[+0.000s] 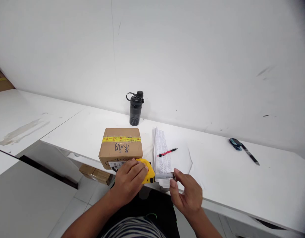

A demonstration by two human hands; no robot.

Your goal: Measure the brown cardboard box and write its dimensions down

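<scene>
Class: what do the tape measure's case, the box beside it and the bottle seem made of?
Tape measure case: probably plastic, smooth, bright yellow. Box: apparently cardboard, matte brown with folded edges. Bottle: likely plastic, glossy, translucent; glass is possible.

1. A dark, translucent cylindrical bottle [135, 110] with a carrying loop stands upright on the flat white worktop [221, 175], near the plain white wall [192, 59].
2. A rounded teal-and-black object [235, 144] lies toward the right.
3. Brown cardboard packaging [100, 176] sits below the worktop, left.
</scene>
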